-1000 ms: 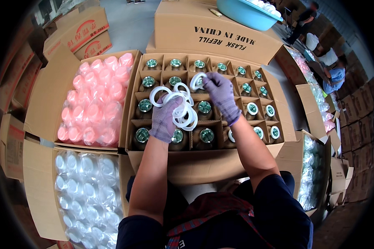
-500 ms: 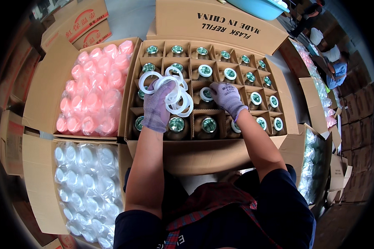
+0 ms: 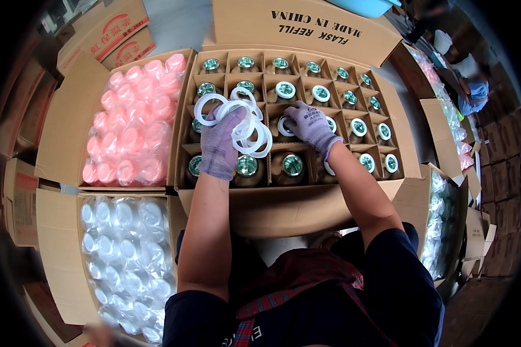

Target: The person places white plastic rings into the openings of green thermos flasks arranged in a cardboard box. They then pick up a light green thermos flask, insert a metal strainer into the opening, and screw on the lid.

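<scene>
My left hand (image 3: 219, 142), in a light purple glove, is closed around several loose white plastic rings (image 3: 260, 142) that fan out above the box. My right hand (image 3: 312, 124), gloved the same way, has its fingertips pressed together on a white ring (image 3: 284, 127) on a bottle's mouth and partly hides it. The silvery-green glass flask liners stand upright in the divided cardboard box (image 3: 278, 197). Several to the right wear white rings, such as one ringed flask (image 3: 358, 127); bare-mouthed ones include a flask (image 3: 292, 166) in the near row.
On the left lie an open carton of pink plastic-wrapped cups (image 3: 134, 121) and one of clear-wrapped pale cups (image 3: 127, 254). The box's raised flap (image 3: 312, 29) stands at the far side. Further right are more open cartons (image 3: 443, 136) and a person in blue (image 3: 476, 95).
My right hand has shifted slightly left, its fingers now reaching across the flask's mouth and ring. My left hand still holds the bunch of rings. The view has shifted a little.
</scene>
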A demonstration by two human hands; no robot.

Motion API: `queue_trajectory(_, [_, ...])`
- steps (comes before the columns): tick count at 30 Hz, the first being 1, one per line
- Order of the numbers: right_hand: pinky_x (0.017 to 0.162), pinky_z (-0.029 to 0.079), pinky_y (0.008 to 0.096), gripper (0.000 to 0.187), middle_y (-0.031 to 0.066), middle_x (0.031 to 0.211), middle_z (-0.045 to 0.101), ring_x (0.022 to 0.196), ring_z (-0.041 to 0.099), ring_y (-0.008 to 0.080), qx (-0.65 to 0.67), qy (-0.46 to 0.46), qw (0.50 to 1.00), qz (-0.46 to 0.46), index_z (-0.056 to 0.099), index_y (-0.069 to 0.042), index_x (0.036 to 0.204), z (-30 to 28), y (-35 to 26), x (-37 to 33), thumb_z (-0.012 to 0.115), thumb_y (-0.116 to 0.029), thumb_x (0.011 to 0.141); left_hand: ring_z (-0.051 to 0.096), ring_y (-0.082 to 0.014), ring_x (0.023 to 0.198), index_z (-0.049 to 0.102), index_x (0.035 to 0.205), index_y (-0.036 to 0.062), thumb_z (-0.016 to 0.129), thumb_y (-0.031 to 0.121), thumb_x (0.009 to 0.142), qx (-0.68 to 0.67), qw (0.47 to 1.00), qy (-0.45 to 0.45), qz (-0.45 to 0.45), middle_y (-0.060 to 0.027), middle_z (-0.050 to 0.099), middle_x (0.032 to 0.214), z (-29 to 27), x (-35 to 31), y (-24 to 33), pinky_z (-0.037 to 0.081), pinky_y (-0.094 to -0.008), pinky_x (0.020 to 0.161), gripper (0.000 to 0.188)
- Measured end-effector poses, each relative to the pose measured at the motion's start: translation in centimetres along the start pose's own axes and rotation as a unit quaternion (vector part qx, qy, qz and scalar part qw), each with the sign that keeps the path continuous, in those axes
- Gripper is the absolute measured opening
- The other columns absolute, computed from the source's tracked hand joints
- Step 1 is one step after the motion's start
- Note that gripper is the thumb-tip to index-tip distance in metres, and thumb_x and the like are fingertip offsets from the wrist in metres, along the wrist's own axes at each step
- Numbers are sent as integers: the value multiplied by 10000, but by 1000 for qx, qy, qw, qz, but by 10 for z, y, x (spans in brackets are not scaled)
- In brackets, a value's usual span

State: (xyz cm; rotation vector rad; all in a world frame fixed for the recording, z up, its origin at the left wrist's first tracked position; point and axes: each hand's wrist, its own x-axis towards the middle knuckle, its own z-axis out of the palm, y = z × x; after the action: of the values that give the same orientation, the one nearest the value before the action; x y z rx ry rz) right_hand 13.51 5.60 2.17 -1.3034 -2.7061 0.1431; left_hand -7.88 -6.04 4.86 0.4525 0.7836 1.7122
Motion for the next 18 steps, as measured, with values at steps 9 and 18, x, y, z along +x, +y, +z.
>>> queue_trajectory(9, [826,521,444,214,126,1051,635,976,647,326,-10,20,1000,-2,642,-148,1056,-3,2,22,625,-252,870,681,-184,886,647,1046,45,772,29,792,10,1000,19,12,-74,690,969,0,2,-2,579,-329,790,283])
queue_trajectory(18, [870,530,415,298,111,1088,638,974,648,305,-62,-67,994,-62,668,-175,1167,-11,7,18,612,-219,878,681,-183,882,647,1045,42,761,-5,777,-3,1000,13,5,-68,694,971,-1,4,-3,571,-314,795,294])
